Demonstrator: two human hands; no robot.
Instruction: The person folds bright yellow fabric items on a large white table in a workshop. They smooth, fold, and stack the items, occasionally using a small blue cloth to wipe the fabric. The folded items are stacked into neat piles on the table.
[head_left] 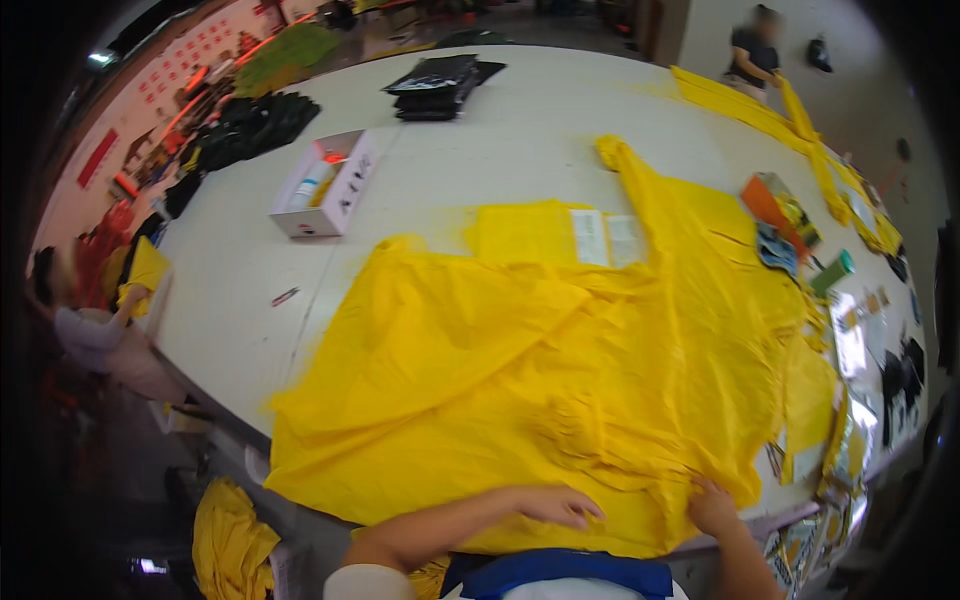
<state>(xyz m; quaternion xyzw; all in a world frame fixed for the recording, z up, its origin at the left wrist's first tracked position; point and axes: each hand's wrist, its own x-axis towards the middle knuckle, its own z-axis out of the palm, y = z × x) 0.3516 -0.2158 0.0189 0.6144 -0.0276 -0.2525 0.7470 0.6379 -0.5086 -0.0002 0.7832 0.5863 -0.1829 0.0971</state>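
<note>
A large yellow raincoat-like garment (470, 370) of thin, shiny material lies spread and wrinkled before me. One sleeve reaches toward the far side of the table, and a gathered patch shows near its middle. Over the garment's near part, my left hand (560, 505) hovers or rests lightly, fingers loosely extended and holding nothing. My right hand (712, 505) is closed on the garment near its right front edge, fingertips pressed into the fabric. Just beyond the garment lies a folded yellow piece (525, 232) beside a white printed label (589, 236).
The white table (420, 175) holds an open white box (340, 190), stacked black packets (437, 90), a small cutter (286, 296) and a green-capped container (833, 271). One person (752, 60) handles yellow material at far right; another (95, 330) stands left. Yellow fabric (232, 540) hangs below.
</note>
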